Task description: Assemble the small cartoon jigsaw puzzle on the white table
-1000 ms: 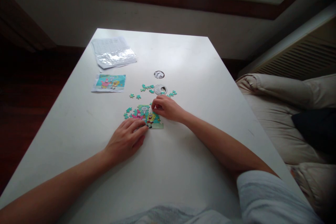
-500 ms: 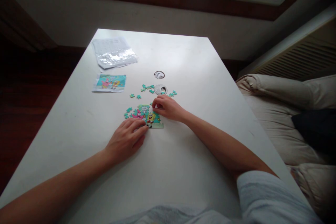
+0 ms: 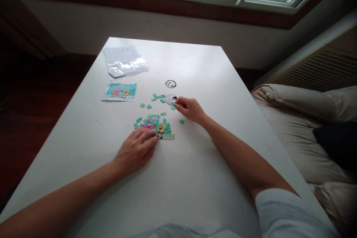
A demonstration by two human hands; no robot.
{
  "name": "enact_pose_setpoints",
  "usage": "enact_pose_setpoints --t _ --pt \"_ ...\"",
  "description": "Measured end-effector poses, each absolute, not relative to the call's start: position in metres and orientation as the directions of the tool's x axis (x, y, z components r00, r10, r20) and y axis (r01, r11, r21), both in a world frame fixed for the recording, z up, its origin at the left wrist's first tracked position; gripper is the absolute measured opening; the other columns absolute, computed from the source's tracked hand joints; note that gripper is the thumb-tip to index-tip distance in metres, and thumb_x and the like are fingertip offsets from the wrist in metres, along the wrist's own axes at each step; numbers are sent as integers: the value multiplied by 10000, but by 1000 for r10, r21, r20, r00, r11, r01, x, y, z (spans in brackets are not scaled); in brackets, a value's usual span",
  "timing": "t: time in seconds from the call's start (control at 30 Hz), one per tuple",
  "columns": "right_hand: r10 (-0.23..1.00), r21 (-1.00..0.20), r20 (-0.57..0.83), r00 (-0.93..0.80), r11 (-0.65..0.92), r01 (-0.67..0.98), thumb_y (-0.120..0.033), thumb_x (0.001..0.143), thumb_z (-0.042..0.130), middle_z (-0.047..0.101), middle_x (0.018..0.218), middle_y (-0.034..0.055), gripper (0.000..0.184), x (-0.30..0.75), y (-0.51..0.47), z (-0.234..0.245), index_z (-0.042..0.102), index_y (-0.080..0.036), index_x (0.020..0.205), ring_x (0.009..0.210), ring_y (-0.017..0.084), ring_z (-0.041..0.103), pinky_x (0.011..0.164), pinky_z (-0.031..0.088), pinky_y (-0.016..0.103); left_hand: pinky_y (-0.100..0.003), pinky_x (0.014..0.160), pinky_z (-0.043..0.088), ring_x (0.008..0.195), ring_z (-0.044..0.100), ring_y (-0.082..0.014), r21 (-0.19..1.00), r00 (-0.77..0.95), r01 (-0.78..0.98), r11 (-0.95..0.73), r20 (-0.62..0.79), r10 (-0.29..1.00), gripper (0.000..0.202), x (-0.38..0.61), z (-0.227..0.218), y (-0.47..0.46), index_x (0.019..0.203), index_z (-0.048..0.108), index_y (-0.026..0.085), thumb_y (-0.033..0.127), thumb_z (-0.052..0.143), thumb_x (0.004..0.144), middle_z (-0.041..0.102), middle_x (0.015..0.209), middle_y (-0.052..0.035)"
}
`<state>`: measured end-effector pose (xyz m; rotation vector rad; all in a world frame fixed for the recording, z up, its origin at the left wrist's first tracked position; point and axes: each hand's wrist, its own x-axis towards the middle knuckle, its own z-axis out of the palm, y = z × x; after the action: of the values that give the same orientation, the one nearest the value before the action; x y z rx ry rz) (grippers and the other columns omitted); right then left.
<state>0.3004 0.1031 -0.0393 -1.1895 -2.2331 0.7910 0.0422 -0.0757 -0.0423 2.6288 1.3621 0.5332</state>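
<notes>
- The partly assembled colourful cardboard jigsaw [image 3: 156, 127] is steadied flat under the left hand [image 3: 135, 151], fingers spread.
- A small teal loose piece [image 3: 173, 107] (light, thin, easily bent) is pinched edgewise by the right hand [image 3: 191, 109]; the grip seems closed.

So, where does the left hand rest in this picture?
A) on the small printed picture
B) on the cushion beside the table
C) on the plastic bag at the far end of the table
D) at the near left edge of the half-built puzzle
D: the left hand lies flat on the table, its fingers touching the near left edge of the half-built puzzle.
</notes>
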Motion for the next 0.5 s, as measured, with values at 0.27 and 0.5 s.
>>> enact_pose_setpoints --t 0.27,0.5 --pt "922 -605 226 -314 386 696 -430 890 581 515 598 -21 309 351 144 -40 714 -153 860 560 79 372 600 294 233 -485 1068 485 1212 562 -267 271 525 765 -584 262 810 282 44 -42 -76 1219 641 221 206 553 952 636 1282 -101" --pt "912 -599 199 -358 403 692 -424 868 584 544 619 -17 308 367 158 -64 726 -151 879 582 85 424 613 327 223 -478 1069 487 1219 557 -264 264 528 766 -586 261 808 289 44 -43 -75 1226 638 233 210 554 951 633 1287 -98"
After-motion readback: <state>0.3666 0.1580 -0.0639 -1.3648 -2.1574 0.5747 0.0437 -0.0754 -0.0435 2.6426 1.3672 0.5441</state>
